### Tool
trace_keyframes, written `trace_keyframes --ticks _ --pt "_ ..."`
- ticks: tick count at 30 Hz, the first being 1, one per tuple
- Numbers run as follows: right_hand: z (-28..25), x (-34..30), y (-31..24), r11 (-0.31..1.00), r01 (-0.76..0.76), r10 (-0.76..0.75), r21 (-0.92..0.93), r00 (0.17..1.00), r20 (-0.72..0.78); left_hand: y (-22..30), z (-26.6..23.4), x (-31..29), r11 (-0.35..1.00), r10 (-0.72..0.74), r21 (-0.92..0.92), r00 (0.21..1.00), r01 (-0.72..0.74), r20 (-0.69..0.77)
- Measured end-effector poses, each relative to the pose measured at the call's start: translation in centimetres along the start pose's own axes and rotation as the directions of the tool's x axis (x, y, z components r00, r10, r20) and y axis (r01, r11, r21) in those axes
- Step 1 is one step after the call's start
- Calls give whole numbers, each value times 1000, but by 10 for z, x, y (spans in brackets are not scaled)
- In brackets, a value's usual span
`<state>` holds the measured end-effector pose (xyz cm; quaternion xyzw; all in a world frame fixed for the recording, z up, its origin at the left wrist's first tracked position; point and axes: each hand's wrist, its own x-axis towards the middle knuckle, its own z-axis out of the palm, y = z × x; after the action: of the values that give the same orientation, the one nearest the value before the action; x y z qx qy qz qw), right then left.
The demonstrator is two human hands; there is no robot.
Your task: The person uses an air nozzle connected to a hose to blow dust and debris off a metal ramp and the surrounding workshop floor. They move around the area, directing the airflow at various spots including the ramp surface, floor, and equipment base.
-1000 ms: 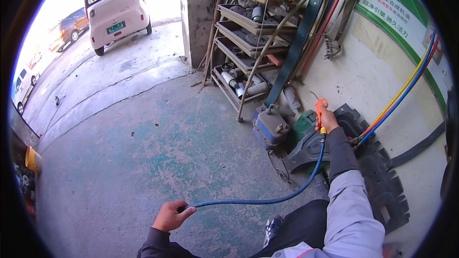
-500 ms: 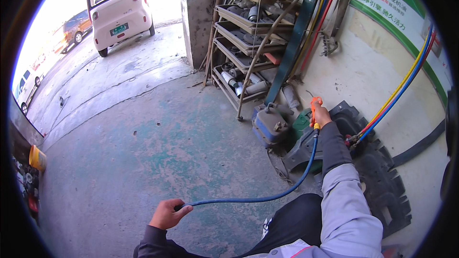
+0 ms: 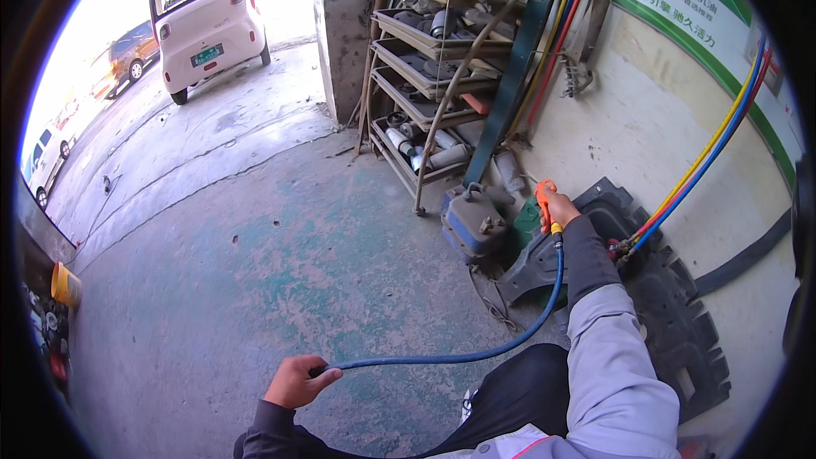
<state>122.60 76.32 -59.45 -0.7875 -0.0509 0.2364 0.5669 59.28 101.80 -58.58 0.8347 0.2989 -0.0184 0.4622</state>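
Note:
My right hand [image 3: 559, 207] is wrapped round an orange air blow gun [image 3: 545, 196], whose thin nozzle points toward the shelf rack. From the yellow fitting at the gun's base, a blue air hose [image 3: 484, 358] hangs in a curve across to the lower middle. My left hand [image 3: 297, 381] closes round the hose at that side, with the thumb lying along it. Just past the gun are a dusty blue-grey box-like machine [image 3: 474, 223] and a green object [image 3: 524, 227], partly hidden by a black plastic panel [image 3: 529, 270].
A rack of tilted trays [image 3: 414, 104] with used parts stands by the wall. Yellow, red and blue hoses [image 3: 712, 149] hang at the right, above a large black plastic panel [image 3: 680, 323]. A yellow bucket [image 3: 65, 286] sits far left. Outside is a small white-pink car [image 3: 206, 21].
My right hand and the blow gun have shifted slightly left and down. My left hand keeps its grip on the hose. The whole view has turned a little.

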Motion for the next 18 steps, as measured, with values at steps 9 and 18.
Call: trace_keyframes --ticks 9,18 --pt "-7 -6 15 995 -82 81 -57 997 -20 2 3 4 999 35 3 999 -35 -21" --pt "-5 -34 4 982 -143 157 -124 981 115 2 5 8 999 51 -13 999 -51 -13"
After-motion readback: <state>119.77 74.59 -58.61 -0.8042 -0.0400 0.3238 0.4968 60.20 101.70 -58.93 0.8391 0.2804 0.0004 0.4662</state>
